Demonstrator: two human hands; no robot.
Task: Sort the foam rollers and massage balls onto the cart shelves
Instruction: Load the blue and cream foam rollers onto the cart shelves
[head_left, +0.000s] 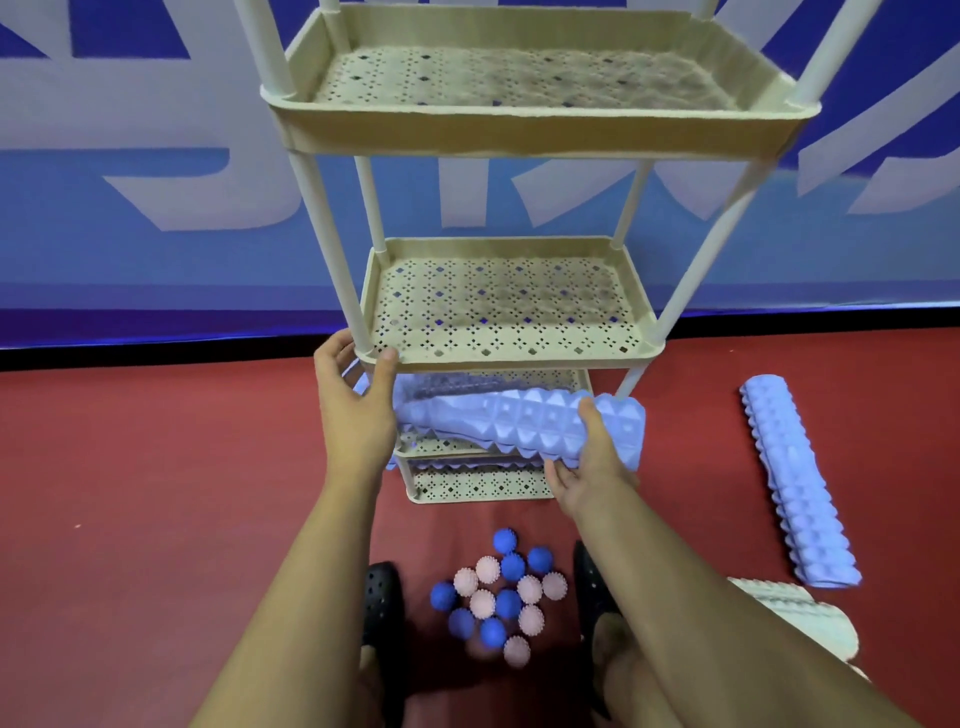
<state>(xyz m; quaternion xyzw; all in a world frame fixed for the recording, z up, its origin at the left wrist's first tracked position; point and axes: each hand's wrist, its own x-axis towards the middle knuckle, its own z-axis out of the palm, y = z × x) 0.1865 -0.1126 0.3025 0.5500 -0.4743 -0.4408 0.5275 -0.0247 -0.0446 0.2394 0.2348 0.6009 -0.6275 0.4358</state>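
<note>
A beige three-tier cart (519, 358) stands on the red floor in front of me. A lilac spiked foam roller (524, 421) lies across the bottom shelf (478, 488), its right end sticking out past the cart's leg. My right hand (587, 462) grips that roller near its right end. My left hand (353, 400) holds the roller's left end, with its thumb up against the middle shelf's front corner. A second lilac roller (795, 483) lies on the floor to the right. Several blue and pink spiky massage balls (498, 597) are clustered on the floor between my feet.
A cream foam roller (800, 618) lies at the right, partly hidden behind my right forearm. My black shoes (382, 603) flank the balls. A blue and white banner wall stands right behind the cart. The top shelf (535, 135) and middle shelf hold nothing.
</note>
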